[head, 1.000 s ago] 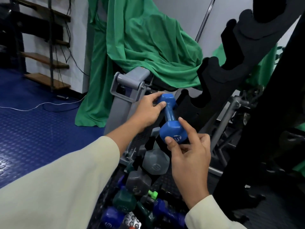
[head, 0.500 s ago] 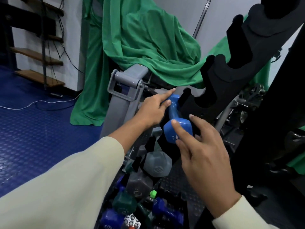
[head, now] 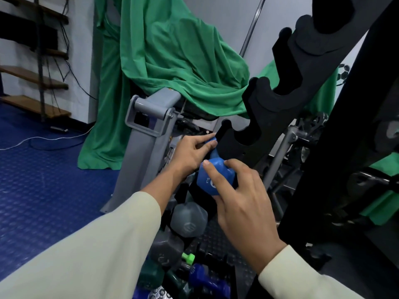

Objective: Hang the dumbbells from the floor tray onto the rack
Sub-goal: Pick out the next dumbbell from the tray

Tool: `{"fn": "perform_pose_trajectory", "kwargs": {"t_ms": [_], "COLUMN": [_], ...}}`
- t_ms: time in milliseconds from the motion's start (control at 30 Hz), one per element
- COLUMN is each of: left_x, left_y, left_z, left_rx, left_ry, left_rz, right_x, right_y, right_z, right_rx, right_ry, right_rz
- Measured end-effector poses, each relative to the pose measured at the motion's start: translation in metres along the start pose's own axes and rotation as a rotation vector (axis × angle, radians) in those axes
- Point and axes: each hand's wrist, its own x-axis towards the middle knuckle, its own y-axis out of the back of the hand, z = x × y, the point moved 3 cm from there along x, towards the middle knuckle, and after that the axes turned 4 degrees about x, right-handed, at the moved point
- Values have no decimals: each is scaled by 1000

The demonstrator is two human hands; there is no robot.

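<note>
A light blue dumbbell point(head: 212, 173) sits against the lowest notch of the black notched rack point(head: 278, 100). My left hand point(head: 192, 154) grips its far head, with the fingers curled over the top. My right hand point(head: 239, 201) holds the near head, forefinger laid across its face and the other fingers wrapped around its right side. The dumbbell's handle is partly hidden behind the rack's lower edge. Below it, grey dumbbells point(head: 187, 221), a dark blue one point(head: 207, 277) and a dark green one lie in the floor tray point(head: 220, 244).
A grey metal machine frame point(head: 146, 130) stands just left of the rack, draped with green cloth point(head: 172, 61). A thick black upright point(head: 336, 169) fills the right side. Blue studded flooring point(head: 43, 180) and a white cable lie to the left, with wooden shelves at the wall.
Both hands have carried the light blue dumbbell up and right to the rack's lowest notch. My right hand has gone from pointing at the near head to wrapping around it.
</note>
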Motion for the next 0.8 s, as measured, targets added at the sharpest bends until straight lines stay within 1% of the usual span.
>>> {"fn": "perform_pose_trajectory", "kwargs": {"t_ms": [200, 433, 600, 667, 767, 800], "left_x": [0, -9, -13, -16, -30, -37], "left_y": [0, 0, -2, 2, 15, 20], "left_z": [-6, -8, -2, 8, 24, 28], "left_rx": [-111, -97, -128, -70, 151, 197], "left_ry": [57, 33, 99, 126, 179, 201], "left_rz": [4, -28, -49, -82, -173, -147], "right_x": [3, -8, -3, -2, -2, -2], "right_y": [-3, -6, -6, -6, 0, 3], "right_z": [3, -9, -5, -4, 0, 3], "right_rx": [67, 88, 134, 135, 136, 134], "right_ry": [-54, -127, -180, -170, -121, -96], "right_rz": [7, 39, 42, 31, -18, -45]}}
